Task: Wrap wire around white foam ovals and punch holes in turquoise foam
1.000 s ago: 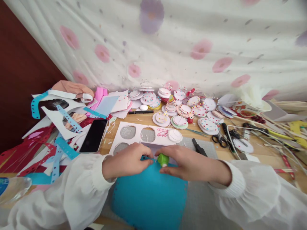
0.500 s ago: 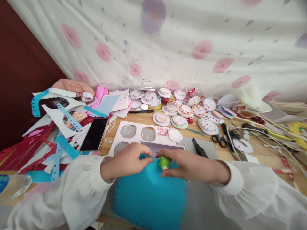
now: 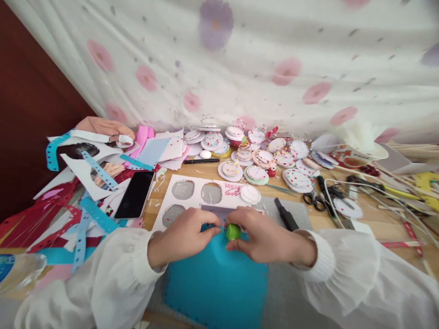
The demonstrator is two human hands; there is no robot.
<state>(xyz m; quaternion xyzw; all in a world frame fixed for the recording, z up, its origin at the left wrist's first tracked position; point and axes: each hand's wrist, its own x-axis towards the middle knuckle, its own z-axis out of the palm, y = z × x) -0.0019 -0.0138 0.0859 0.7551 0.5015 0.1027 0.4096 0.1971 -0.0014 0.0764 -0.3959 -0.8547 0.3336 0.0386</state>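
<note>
A blue sheet [image 3: 219, 288] with small holes along its edges lies before me, its far edge raised. The fingers of my left hand [image 3: 190, 235] pinch that far edge. My right hand [image 3: 260, 233] is closed around a small green craft punch [image 3: 233, 231] at the same edge, just right of the left fingertips. My right fingers hide part of the punch. Behind both hands lies a white card [image 3: 212, 194] with round cut-outs.
Left are a phone [image 3: 135, 195], hole-punched blue strips [image 3: 99, 217] and a bottle [image 3: 22, 269]. Stacked paper discs [image 3: 257, 174] line the back. Right are a black marker-like tool [image 3: 286, 214], scissors [image 3: 313, 201] and a paper bowl [image 3: 358, 157]. A grey mat [image 3: 291, 292] lies under the sheet.
The green punch has turned in my right hand, and the right fingers have drawn in around it. My left hand has shifted slightly right, still pinching the sheet. The view has moved slightly.
</note>
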